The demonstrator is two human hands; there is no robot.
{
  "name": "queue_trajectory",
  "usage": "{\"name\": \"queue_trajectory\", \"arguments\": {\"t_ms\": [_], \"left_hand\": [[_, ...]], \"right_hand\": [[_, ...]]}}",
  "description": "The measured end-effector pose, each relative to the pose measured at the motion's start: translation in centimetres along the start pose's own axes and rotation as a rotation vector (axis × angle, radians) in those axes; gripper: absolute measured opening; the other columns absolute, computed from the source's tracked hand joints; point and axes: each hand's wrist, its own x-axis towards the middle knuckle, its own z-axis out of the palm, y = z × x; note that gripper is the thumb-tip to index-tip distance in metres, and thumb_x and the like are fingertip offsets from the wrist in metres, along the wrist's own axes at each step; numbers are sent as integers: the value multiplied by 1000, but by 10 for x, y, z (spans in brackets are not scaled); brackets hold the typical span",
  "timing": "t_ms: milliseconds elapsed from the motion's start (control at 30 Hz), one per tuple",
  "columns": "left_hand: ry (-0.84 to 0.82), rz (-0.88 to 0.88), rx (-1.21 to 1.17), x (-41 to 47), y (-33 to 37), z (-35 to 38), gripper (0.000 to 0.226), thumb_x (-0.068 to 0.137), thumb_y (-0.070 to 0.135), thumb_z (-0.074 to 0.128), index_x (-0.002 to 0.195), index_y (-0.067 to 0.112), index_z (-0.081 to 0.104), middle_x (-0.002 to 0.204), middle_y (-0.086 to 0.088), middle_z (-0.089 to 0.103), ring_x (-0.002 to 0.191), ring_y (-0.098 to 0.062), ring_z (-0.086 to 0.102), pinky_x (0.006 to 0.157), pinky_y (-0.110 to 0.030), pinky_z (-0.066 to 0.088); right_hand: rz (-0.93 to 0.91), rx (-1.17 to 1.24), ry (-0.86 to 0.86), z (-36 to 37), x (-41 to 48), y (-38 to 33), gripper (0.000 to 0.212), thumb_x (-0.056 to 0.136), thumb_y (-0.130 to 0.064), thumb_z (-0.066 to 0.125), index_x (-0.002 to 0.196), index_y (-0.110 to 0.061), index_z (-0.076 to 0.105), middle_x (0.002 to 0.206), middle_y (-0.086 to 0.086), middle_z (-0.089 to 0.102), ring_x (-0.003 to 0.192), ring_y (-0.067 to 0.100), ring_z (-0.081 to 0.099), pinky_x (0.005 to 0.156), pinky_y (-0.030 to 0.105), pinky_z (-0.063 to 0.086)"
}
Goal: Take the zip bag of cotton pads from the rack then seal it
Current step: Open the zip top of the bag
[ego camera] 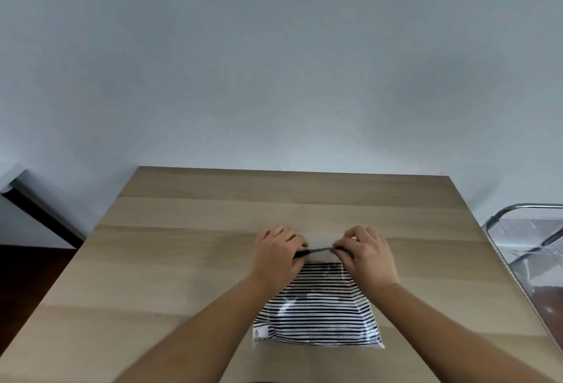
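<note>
Left hand (278,253): fingers curled, thumb and fingertips pinching left end of dark zip strip (318,250). Right hand (367,253): same grip on right end, strip stretched between them. Cannot tell whether zip is closed. Strip tops black-and-white striped zip bag (320,306), flat on wooden table (182,260), mouth pointing away from person, body between forearms. Pale shapes (313,295) behind stripes, possibly cotton pads, too blurred to confirm. Metal rack (524,230) beside table's right edge, well apart from bag.

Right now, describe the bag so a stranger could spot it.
On the wooden table by the wall, near its front edge, lies the zip bag, left hand and right hand pinching its top. Black-and-white stripes set it apart from the clear rack.
</note>
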Motion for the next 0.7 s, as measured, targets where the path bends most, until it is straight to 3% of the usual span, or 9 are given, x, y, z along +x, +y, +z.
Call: {"name": "queue_trajectory", "arguments": {"t_ms": [133,233,333,467,600,700], "left_hand": [[-7,-165,-150,7,19,2,21,89,36,48,94,27,66,98,8,67,96,-15,55,82,-31,33],[-131,-453,-511,16,30,0,22,91,26,51,80,22,70,91,0,72,91,-20,61,86,-35,43],[-232,-614,-792,22,37,-9,27,92,18,51,72,15,70,91,-8,73,85,-19,62,84,-30,45],[-251,-677,-909,23,35,-21,35,93,19,49,64,18,68,85,-6,71,83,-17,59,86,-34,46],[-288,-690,-950,23,29,-28,33,94,23,48,73,13,71,83,-3,69,82,-16,56,67,-21,40],[-304,-661,-926,23,27,-31,33,95,24,46,79,11,72,87,-4,69,79,-15,54,63,-17,37]], "right_hand": [[148,126,-101,1,9,-7,10,78,-22,72,75,-13,73,86,5,61,81,25,54,72,37,42],[289,204,-219,1,14,-6,18,87,-30,60,84,-16,70,97,-2,55,94,19,48,84,33,38],[321,224,-264,0,13,-5,16,88,-29,58,92,-17,68,104,-2,56,101,18,48,91,33,38],[260,168,-192,-4,2,-2,16,82,-14,63,97,-17,67,102,0,60,100,21,53,89,35,41],[250,190,20,-8,-4,3,17,75,-6,72,91,-11,73,91,7,66,88,26,59,82,40,48],[283,254,73,-8,-1,2,10,76,-7,72,85,-11,76,86,7,63,83,25,56,78,39,47]]}}
